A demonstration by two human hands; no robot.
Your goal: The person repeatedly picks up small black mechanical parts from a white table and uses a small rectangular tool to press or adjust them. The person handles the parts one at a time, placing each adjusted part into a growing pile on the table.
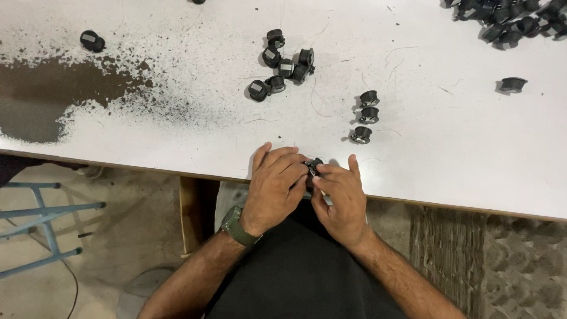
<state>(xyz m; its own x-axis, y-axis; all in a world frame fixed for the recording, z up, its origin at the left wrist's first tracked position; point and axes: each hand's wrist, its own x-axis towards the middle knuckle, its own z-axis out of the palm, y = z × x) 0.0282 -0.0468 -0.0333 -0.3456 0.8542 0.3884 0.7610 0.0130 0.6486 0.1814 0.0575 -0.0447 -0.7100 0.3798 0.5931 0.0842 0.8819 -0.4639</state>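
At the near edge of a white table [449,153], my left hand [273,188] and my right hand [339,198] pinch one small black round part [313,165] between their fingertips. Only its top edge shows; the fingers hide the rest. A green watch [238,226] sits on my left wrist. Just beyond my hands, three similar black parts [365,116] stand in a short row on the table.
A loose cluster of black parts [282,66] lies at the table's middle, a bigger pile [508,20] at the far right corner, single ones at the left [92,41] and right [512,84]. The table's paint is worn dark at the left [53,94]. A blue metal frame [41,227] stands on the floor.
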